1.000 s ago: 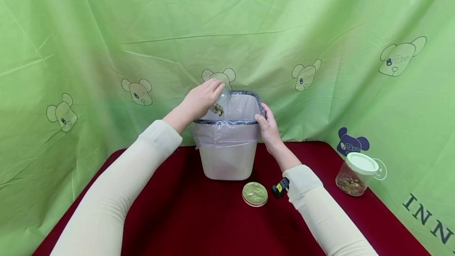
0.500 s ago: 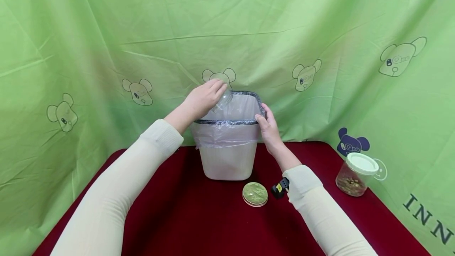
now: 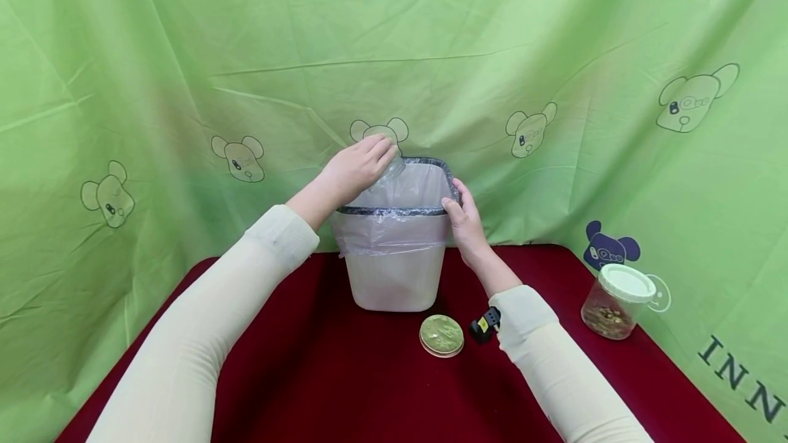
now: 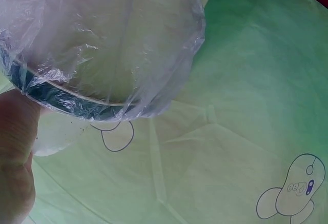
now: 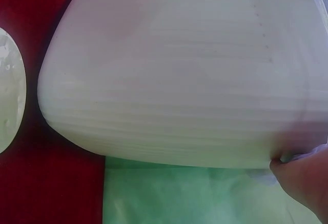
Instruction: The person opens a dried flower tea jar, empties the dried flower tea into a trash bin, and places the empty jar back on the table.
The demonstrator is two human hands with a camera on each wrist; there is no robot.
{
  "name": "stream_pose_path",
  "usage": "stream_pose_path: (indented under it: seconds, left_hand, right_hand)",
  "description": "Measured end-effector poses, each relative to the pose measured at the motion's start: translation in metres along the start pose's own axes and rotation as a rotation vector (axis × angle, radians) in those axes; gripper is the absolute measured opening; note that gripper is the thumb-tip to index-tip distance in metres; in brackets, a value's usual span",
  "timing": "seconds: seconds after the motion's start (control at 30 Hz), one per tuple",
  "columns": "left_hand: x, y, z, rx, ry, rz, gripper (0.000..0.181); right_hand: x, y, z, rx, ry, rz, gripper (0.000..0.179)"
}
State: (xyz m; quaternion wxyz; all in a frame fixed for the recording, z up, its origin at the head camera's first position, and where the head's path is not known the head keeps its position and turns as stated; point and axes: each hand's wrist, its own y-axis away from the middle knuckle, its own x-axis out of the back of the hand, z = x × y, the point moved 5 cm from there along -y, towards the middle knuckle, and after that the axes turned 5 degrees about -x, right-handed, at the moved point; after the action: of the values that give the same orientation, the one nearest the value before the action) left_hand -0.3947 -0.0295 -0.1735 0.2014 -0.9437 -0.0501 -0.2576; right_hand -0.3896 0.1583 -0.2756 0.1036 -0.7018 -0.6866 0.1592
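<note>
My left hand (image 3: pixel 353 171) holds a clear jar (image 3: pixel 395 168) tipped over the mouth of a white trash bin (image 3: pixel 394 282). Fingers cover most of that jar; in the left wrist view its translucent wall (image 4: pixel 61 136) shows below the bin's dark rim. The bin wears a thin clear plastic bag (image 3: pixel 394 232), folded over the outside. At the bin's right side, my right hand (image 3: pixel 466 221) grips the rim and bag, thumb toward the near side. In the right wrist view the thumb (image 5: pixel 302 175) presses near the bag's edge. The bottom inside the bin is hidden.
A round gold-green lid (image 3: pixel 441 335) lies on the dark red cloth (image 3: pixel 345 374) in front of the bin. A small black device (image 3: pixel 485 325) is by the right cuff. Far right stands a white-capped clear jar (image 3: pixel 609 313) with brownish bits inside. Green curtain hangs behind.
A brownish clump seen falling at the mouth of the tilted jar one second ago is out of sight. The left hand has shifted slightly right; the right hand keeps its place.
</note>
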Motion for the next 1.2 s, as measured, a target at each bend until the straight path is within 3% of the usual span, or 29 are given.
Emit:
stream_pose_path:
  seconds: [0.4,0.9,1.2]
  left_hand:
    - [0.0022,-0.002,0.0005,-0.061,-0.104,0.034,0.042]
    - [0.0036,-0.0037,0.001,-0.144,-0.215,0.011,0.041]
    - [0.0006,-0.0011,0.0047,-0.24,-0.332,-0.017,0.041]
  right_hand:
    - [0.0002,-0.0007,0.0008,0.005,0.005,0.004,0.063]
    - [-0.0006,-0.0005,0.0009,0.002,-0.003,0.003,0.063]
    - [-0.0001,0.0,0.001,-0.006,0.019,0.011,0.063]
